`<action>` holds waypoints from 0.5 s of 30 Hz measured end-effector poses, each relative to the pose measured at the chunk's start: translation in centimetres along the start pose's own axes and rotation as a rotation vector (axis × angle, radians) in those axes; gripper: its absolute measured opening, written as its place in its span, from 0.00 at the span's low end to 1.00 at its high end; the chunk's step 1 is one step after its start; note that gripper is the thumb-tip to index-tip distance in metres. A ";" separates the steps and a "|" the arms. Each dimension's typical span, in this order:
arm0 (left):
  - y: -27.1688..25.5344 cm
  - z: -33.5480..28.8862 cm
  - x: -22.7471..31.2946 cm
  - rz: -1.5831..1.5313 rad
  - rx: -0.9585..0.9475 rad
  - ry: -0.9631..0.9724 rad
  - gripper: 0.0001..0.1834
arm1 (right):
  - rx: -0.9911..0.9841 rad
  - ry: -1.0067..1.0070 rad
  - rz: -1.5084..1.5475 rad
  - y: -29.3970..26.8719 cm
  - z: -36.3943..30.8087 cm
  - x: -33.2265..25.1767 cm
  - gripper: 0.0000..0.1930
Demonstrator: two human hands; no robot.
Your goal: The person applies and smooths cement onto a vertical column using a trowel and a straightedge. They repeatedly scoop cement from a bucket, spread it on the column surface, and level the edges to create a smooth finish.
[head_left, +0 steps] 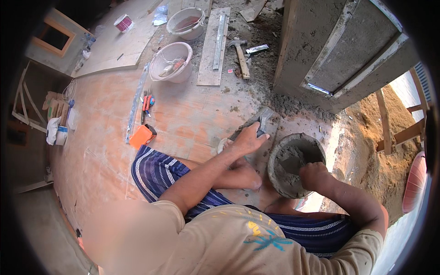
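Fingers of left hand (249, 139) gripping float (259, 120), right hand (313, 175) inside mortar bucket (274, 161) rim

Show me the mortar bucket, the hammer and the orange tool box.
Mortar bucket (274, 158), head view, on its grey left rim.
Hammer (241, 59), head view, middle of its wooden handle.
Orange tool box (141, 136), head view, centre of its top face.

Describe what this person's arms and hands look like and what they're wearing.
Both forearms are bare, with no gloves, watch or rings visible. The left hand looks clean; the right hand is dusted with grey mortar. Short beige T-shirt sleeves end above the elbows.
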State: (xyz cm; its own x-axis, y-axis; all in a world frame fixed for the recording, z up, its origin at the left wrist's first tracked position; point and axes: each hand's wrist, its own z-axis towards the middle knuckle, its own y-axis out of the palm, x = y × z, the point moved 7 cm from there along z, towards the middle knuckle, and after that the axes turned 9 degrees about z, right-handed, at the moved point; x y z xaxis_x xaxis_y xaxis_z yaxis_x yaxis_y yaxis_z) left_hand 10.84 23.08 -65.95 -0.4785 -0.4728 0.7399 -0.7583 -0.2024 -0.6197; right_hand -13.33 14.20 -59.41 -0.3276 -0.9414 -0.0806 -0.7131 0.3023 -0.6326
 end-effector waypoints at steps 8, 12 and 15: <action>-0.7 0.7 -1.1 -0.010 0.018 -0.012 0.23 | -0.001 -0.141 0.502 2.2 2.0 8.5 0.17; -1.6 1.1 -1.7 -0.044 0.050 -0.012 0.22 | -0.115 -0.011 0.937 1.1 -2.1 9.9 0.16; -1.7 1.2 -1.1 -0.100 -0.001 -0.078 0.22 | -0.128 -0.100 0.905 3.6 -1.7 12.3 0.14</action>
State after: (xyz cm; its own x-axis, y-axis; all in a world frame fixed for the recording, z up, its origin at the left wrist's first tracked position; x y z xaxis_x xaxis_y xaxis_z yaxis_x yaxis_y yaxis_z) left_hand 13.18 22.87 -66.04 -0.3650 -0.5156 0.7752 -0.8009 -0.2507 -0.5438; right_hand -20.99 3.97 -61.38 -0.7432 -0.3448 -0.5734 -0.2761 0.9387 -0.2065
